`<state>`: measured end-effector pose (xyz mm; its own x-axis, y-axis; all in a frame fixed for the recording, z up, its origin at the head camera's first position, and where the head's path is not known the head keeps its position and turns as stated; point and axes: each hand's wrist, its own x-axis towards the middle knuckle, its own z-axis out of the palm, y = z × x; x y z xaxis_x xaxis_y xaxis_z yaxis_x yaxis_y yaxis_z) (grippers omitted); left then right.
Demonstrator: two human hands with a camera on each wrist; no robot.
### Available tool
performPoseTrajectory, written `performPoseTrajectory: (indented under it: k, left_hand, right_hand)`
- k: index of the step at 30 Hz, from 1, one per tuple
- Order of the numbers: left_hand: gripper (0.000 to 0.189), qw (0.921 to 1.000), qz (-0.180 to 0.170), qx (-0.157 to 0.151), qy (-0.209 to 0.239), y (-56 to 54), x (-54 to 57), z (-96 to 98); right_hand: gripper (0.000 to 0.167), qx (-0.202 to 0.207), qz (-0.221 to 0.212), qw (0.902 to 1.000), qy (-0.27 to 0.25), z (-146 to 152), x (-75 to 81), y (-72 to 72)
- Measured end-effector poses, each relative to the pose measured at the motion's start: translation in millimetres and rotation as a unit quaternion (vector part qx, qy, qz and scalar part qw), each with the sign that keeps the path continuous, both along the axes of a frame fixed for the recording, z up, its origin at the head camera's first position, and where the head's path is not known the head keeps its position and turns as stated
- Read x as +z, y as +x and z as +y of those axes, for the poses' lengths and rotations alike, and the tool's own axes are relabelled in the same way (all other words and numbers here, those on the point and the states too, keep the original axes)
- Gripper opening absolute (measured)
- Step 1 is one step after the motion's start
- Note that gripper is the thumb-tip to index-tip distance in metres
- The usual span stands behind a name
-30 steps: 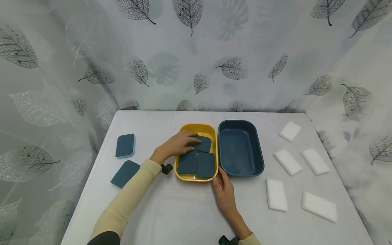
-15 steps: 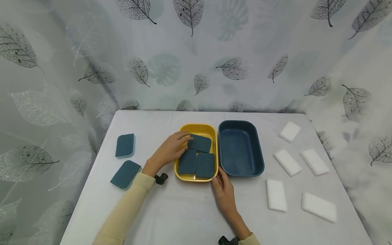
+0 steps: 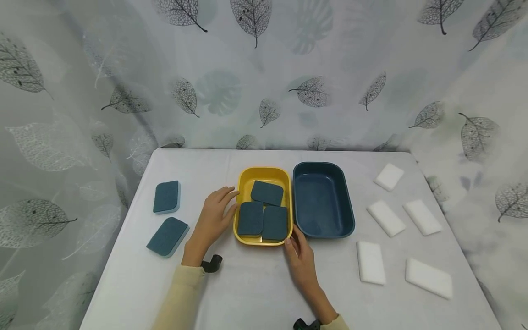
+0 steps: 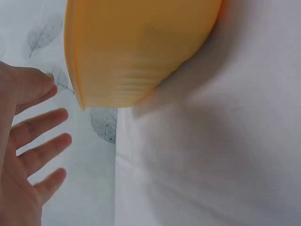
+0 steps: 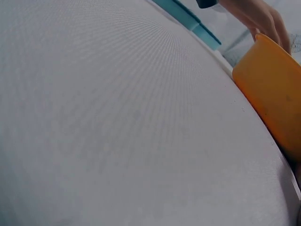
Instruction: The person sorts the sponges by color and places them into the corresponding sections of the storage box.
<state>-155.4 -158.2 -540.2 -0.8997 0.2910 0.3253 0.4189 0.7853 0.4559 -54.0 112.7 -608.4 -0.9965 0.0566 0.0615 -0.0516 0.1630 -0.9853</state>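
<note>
A yellow tray (image 3: 264,172) holds three dark teal scouring sponges, one (image 3: 267,193) behind and two (image 3: 250,218) side by side in front. My left hand (image 3: 212,217) hovers just off the tray's left rim, fingers spread and holding nothing; the left wrist view also shows those fingers (image 4: 42,125) apart from the yellow wall. At the tray's front right corner, my right hand (image 3: 303,263) holds the tray, thumb at the front and fingers along the right side. The right wrist view hardly shows that hand.
A dark blue tray (image 3: 323,201) stands right beside the yellow one. On the left lie two more scouring sponges, one (image 3: 167,197) behind the other (image 3: 167,236). Several white sponge blocks (image 3: 371,262) are scattered on the right. A leaf-print curtain (image 3: 231,119) hangs behind the table.
My left hand has come off the back sponge and drawn left and toward me, out over the tray's left rim. The right hand and the sponges stay where they were.
</note>
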Motion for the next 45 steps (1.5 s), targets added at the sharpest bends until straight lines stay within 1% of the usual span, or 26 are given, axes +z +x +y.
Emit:
performPoseTrajectory:
  k: [4, 7, 12, 17, 21, 24, 28, 30, 33, 36, 39, 42, 45]
  left_hand:
    - [0.044, 0.9983, -0.003, 0.058, -0.003, 15.3, -2.9, -7.7]
    - [0.045, 0.9952, 0.006, 0.098, -0.004, 25.8, -4.7, -14.2]
    - [0.046, 0.9864, 0.027, 0.162, 0.006, 39.7, -14.9, -23.5]
    - [0.045, 0.9774, 0.036, 0.207, 0.02, 52.4, -24.2, -30.1]
    - [0.045, 0.972, 0.042, 0.229, 0.03, 62.3, -29.9, -38.9]
    - [0.047, 0.9688, 0.045, 0.241, 0.037, 69.1, -34.4, -49.4]
    - [0.051, 0.9644, 0.043, 0.258, 0.036, 77.1, -38.2, -65.7]
    - [0.054, 0.962, 0.035, 0.269, 0.03, 81.3, -39.1, -73.5]
    - [0.058, 0.959, 0.013, 0.283, 0.02, 87.0, -39.1, -81.7]
    - [0.062, 0.956, -0.025, 0.292, 0.009, 92.4, -40.1, -87.7]
    - [0.067, 0.9527, -0.062, 0.298, 0.0, 94.9, -40.6, -91.7]
    - [0.07, 0.9502, -0.081, 0.301, -0.002, 96.0, -39.7, -93.8]
    - [0.071, 0.95, -0.092, 0.298, 0.001, 95.6, -39.3, -93.6]
  right_hand:
    - [0.055, 0.0, -0.002, 1.0, -0.002, 0.3, -0.8, 0.1]
    - [0.055, 0.0, 0.0, 1.0, 0.002, 0.4, -1.3, 0.0]
    - [0.056, -0.003, -0.008, 1.0, 0.004, 1.0, -0.1, -0.1]
    - [0.057, 0.003, -0.018, 0.9998, 0.01, 0.8, 2.2, -0.3]
    - [0.057, 0.002, -0.021, 0.9997, 0.011, -0.1, 4.3, -0.4]
    - [0.057, 0.005, -0.022, 0.9996, 0.016, -0.9, 4.4, -0.2]
    - [0.057, 0.01, -0.022, 0.9994, 0.023, -2.1, 3.3, -0.2]
    - [0.058, 0.012, -0.019, 0.9994, 0.025, -2.9, 2.8, -0.3]
    - [0.059, 0.013, -0.021, 0.9994, 0.024, -2.5, 3.8, -0.1]
    - [0.059, 0.013, -0.026, 0.9994, 0.019, -2.1, 4.5, 0.3]
    - [0.059, 0.012, -0.026, 0.9995, 0.012, -2.2, 4.2, 0.1]
    - [0.058, 0.018, -0.016, 0.9997, 0.007, -3.1, 3.0, -1.8]
    - [0.057, 0.025, -0.002, 0.9997, 0.004, -3.4, 2.9, -3.7]
